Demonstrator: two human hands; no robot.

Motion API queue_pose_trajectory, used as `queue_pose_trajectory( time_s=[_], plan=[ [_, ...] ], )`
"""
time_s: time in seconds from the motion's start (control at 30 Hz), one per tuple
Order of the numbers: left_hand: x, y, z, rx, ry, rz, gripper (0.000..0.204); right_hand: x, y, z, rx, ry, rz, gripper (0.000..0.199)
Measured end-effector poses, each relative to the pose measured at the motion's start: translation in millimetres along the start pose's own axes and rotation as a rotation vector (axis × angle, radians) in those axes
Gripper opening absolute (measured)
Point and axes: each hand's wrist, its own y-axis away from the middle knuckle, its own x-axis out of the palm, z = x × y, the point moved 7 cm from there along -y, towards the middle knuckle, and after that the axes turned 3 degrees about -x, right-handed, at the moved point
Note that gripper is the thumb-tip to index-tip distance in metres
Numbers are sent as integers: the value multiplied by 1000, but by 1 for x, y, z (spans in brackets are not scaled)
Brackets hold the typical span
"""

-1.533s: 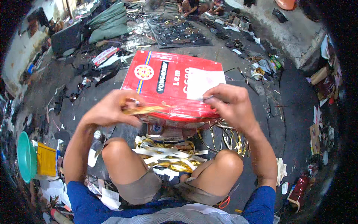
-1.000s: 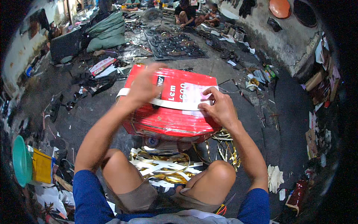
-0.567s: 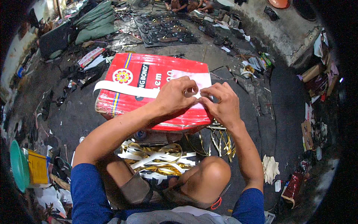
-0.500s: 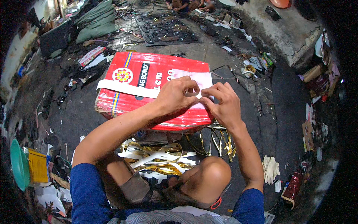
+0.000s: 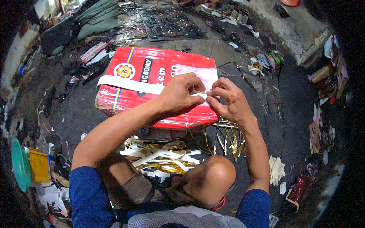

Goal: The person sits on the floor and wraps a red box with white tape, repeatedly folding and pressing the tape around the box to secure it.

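A long white strip lies across the top of a red box, and its left end curls past the box's side. My left hand is closed on the strip, thumb and forefinger pinching it near its right end. Close beside it, my right hand pinches that same end between thumb and fingers. Both hands are over a pale pink patch at the box's right side. Between box and knees lies a heap of white and gold strips.
Thin gold loops lie right of the heap. A green basin and a yellow container stand at the left. A cream cloth rests by my right elbow. Beyond the box is a dark mat of small pieces; scraps litter the floor.
The fingertips of both hands have shifted slightly on the strip's right end, which now shows more between them. The whole view has moved a little. Both hands still pinch the strip.
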Motion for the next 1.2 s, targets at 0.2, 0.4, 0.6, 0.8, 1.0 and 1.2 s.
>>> queue_pose_trajectory(
  time_s=[0.2, 0.4, 0.6, 0.8, 1.0, 1.2],
  plan=[
    [1, -4, 2, 46, 2, -8, 18, -4, 5, -6, 118, -55, -74, 16],
    [-2, -5, 4, 48, -7, -32, 13, 5, 16, -7, 294, -68, -263, 16],
    [2, -4, 2, 71, -52, -53, 11, 48, 34, -46, 639, -642, -352, 10],
    [-1, -17, -7, 18, -145, 14, 13, 45, 26, -50, 577, -453, -378, 16],
    [1, -26, -5, 194, -118, 75, 9, 46, 43, -55, 723, -774, -557, 27],
    [22, -31, -9, 170, 75, 41, 9, 44, 45, -57, 494, -490, -464, 34]
  ],
)
